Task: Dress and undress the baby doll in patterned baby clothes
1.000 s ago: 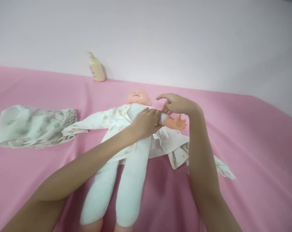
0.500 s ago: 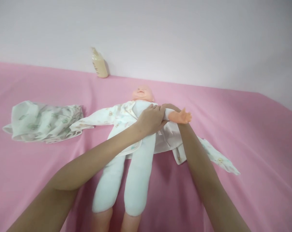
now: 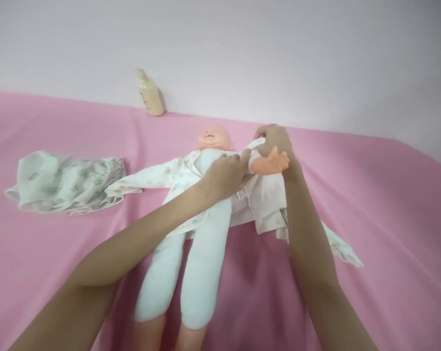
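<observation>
A pink cloth (image 3: 392, 224) covers the surface before a pale wall (image 3: 278, 58); a doll (image 3: 203, 263) lies there on its back, half inside a patterned jacket (image 3: 179, 186).
The right hand (image 3: 277, 140), partly hidden behind the doll's near arm (image 3: 267, 164) half a second ago, has come up beyond it and pinches a raised white edge (image 3: 256, 143), seemingly the jacket's. The left hand (image 3: 225, 176) appears closed around the upper part of this arm. Because only the opposite arm wears a sleeve (image 3: 150, 179), I judge the jacket work unfinished here.
</observation>
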`<state>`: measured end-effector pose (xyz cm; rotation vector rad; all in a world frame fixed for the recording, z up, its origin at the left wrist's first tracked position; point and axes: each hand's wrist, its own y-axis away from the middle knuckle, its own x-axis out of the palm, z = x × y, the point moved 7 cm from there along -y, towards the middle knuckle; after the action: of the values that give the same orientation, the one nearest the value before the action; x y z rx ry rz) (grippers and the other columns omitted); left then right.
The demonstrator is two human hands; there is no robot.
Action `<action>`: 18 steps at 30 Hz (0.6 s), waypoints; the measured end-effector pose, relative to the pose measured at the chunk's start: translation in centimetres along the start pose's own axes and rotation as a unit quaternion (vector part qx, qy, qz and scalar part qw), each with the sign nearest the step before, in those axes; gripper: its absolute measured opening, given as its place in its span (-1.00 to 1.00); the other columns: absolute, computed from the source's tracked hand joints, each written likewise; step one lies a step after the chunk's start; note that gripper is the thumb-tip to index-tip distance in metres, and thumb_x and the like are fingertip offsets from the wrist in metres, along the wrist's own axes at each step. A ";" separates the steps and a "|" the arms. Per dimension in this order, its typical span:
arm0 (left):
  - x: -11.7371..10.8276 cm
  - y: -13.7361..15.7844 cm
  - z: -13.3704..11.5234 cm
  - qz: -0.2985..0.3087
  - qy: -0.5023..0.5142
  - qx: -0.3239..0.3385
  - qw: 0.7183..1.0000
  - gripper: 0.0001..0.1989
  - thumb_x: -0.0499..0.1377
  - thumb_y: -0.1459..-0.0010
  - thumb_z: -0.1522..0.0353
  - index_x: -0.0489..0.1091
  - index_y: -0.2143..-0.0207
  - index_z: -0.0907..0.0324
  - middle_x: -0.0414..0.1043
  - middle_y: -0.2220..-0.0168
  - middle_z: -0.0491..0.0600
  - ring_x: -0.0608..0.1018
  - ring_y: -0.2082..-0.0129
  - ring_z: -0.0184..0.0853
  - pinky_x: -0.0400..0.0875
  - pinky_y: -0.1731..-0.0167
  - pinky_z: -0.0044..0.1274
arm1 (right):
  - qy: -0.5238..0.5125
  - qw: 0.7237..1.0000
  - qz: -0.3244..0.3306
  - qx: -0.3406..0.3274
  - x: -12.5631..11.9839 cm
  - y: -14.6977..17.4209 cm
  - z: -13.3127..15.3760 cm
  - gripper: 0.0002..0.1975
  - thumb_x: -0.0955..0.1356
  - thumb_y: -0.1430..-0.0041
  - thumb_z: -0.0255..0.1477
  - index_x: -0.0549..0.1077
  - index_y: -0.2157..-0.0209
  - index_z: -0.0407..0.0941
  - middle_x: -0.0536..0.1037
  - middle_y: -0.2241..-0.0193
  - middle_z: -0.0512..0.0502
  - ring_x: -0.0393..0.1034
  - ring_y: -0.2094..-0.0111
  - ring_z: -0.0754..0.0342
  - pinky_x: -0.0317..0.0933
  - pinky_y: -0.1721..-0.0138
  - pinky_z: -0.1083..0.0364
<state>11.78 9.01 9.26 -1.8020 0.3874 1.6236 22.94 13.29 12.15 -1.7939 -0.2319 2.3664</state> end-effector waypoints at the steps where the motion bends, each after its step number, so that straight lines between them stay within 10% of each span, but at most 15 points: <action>1: -0.6 -0.1 0.8 -0.007 0.000 -0.031 1.000 -0.52 -0.09 -0.32 0.20 0.12 -0.16 0.34 0.48 0.31 0.11 0.55 0.30 -0.17 0.32 0.29 -0.46 | -0.017 0.999 -0.041 -0.005 -1.3 0.0 0.1 -0.78 0.25 -0.10 -0.51 0.50 0.27 -0.18 0.51 0.23 -0.13 0.39 0.19 0.00 0.26 0.21 0.09; 5: -3.5 -0.2 3.6 -0.054 -0.056 -0.124 0.989 -0.36 -0.14 -0.33 0.12 -0.16 -0.32 0.29 0.48 0.33 0.09 0.53 0.32 -0.20 0.32 0.29 -0.46 | -0.088 0.972 -0.214 -0.046 -5.1 1.0 0.7 -0.76 0.20 -0.02 -0.58 0.48 0.39 -0.16 0.47 0.38 -0.12 0.37 0.27 0.01 0.22 0.29 0.07; 11: -4.4 0.0 3.3 -0.046 -0.145 -0.111 0.982 -0.34 -0.12 -0.32 0.25 -0.35 -0.36 0.15 0.44 0.34 0.05 0.48 0.42 -0.27 0.26 0.43 -0.52 | -0.097 0.944 -0.307 -0.070 -7.5 3.1 2.4 -0.84 0.23 -0.02 -0.55 0.42 0.47 -0.07 0.42 0.43 -0.09 0.34 0.35 0.01 0.20 0.31 0.03; 18: -3.9 0.6 2.7 -0.024 -0.154 -0.098 0.983 -0.43 -0.05 -0.24 0.37 -0.04 -0.30 0.07 0.41 0.34 0.04 0.48 0.36 -0.31 0.24 0.38 -0.58 | -0.047 0.950 -0.304 -0.057 -8.7 4.2 2.4 -0.69 0.21 0.05 -0.63 0.45 0.38 0.03 0.46 0.38 -0.09 0.34 0.34 -0.02 0.18 0.33 0.03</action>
<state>8.68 9.46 12.86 -1.6450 0.0433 1.9243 22.79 7.22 20.02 -1.3770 -0.8174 2.0141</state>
